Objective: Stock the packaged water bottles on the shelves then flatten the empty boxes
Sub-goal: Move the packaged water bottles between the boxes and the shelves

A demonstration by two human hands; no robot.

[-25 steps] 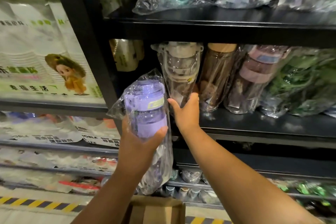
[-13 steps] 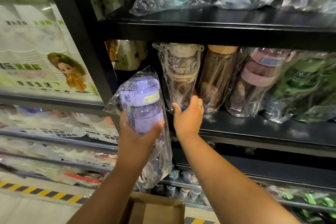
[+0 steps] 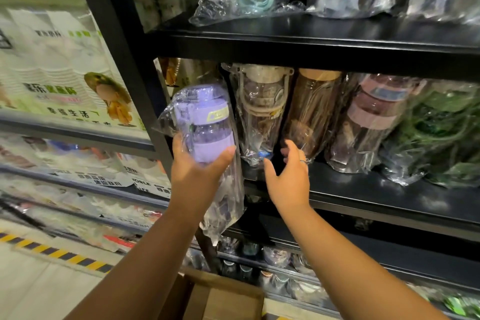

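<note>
Purple plastic water bottle in a clear crinkly bag point(image 3: 204, 125) is up in the air, just in front of the black metal shelf point(image 3: 389, 197). It is at the left end of the row and not on the shelf yet. The left hand point(image 3: 197, 171) grips it round the middle, thumb on one side and fingers on the other, with the lid up. I think that is so it can go in standing like the rest. The loose end of the bag hangs down under the hand.

Down below sits the brown cardboard box point(image 3: 223, 299). I cannot see what is in it.

Next on the shelf stands a see-through bottle with a pale lid and handle point(image 3: 259, 112), in its own bag. The right hand point(image 3: 288, 179) is by the bottom of it, fingers spread and holding nothing. It is very near the brown see-through bottle with a tan lid point(image 3: 311, 112) — I cannot tell if it touches. My guess is that it is there to push the row along and make room.

After that come a bottle with pink bands point(image 3: 371, 117) and a bag of green things point(image 3: 441, 132) — all leaning close together, so the row looks tight.
</note>
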